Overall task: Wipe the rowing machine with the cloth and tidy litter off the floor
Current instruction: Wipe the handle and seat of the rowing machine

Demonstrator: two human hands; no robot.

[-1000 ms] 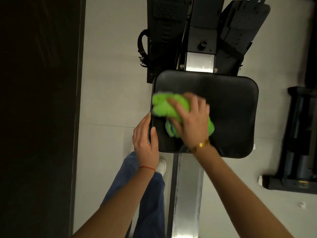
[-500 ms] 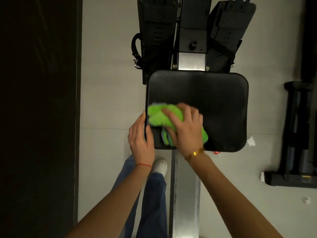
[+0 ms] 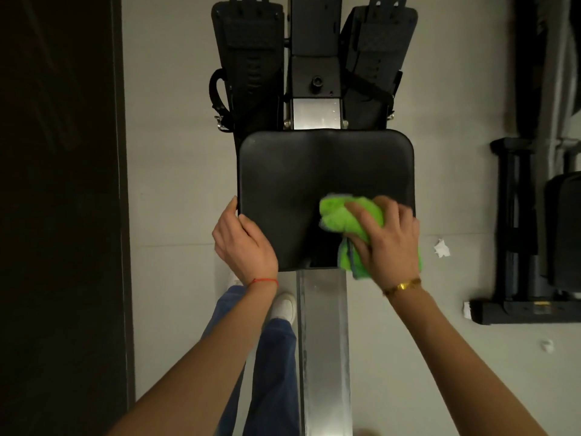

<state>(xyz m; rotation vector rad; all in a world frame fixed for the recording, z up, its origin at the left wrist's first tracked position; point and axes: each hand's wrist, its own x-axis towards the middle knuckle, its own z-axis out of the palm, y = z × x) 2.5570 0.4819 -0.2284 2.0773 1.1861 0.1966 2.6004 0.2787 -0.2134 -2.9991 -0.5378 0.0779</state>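
From the head camera, the right hand [image 3: 388, 243] grips a bunched green cloth [image 3: 344, 218] and presses it onto the near right part of the black seat [image 3: 301, 171] of the rowing machine, while the left hand [image 3: 243, 243] grips the seat's near left corner, thumb on top and fingers curled over the edge. The seat sits on a silver rail [image 3: 323, 341] with two black footplates [image 3: 248, 58] beyond it, and scraps of white litter [image 3: 441, 248] lie on the pale floor [image 3: 169, 152] to the right, near a dark equipment frame [image 3: 518, 311]
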